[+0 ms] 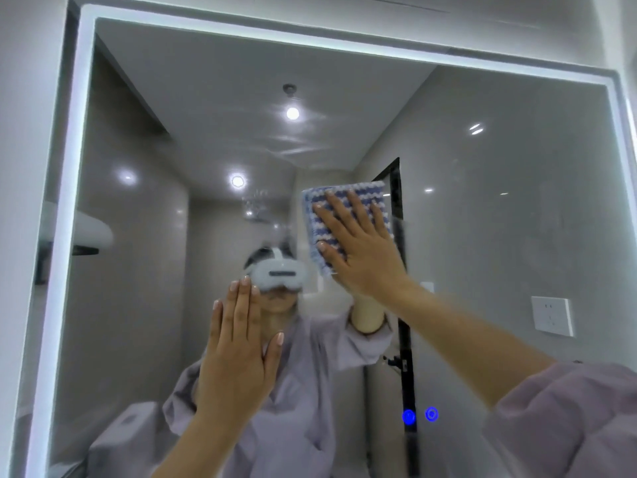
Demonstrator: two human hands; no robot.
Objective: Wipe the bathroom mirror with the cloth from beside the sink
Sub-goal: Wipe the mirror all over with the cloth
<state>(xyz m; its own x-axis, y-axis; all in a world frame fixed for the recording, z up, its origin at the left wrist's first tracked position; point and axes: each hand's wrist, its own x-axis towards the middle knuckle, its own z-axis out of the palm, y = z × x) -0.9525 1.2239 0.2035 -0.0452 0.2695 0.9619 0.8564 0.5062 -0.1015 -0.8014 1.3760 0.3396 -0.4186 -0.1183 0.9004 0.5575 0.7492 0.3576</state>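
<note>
One mirror [482, 208] with a lit frame fills the view; two hands are up at it, well apart. The right hand [358, 250], fingers straight and spread, presses the one striped cloth [368, 191] flat on the glass right of centre, long axis roughly upright, stripes running left-right. The left hand [238, 353] is flat, fingers together, holding nothing; two blue buttons [408, 417] glow lower right.

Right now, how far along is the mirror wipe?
Done: the cloth is fetched and on the mirror. In hand: the right hand presses it flat against the glass right of centre, fingers straight; the left hand is held flat and open lower left, contact with the glass unclear. Left: smeary streaks show in the upper middle, so that area at least needs passes. Which parts are already wiped cannot be told.
</note>
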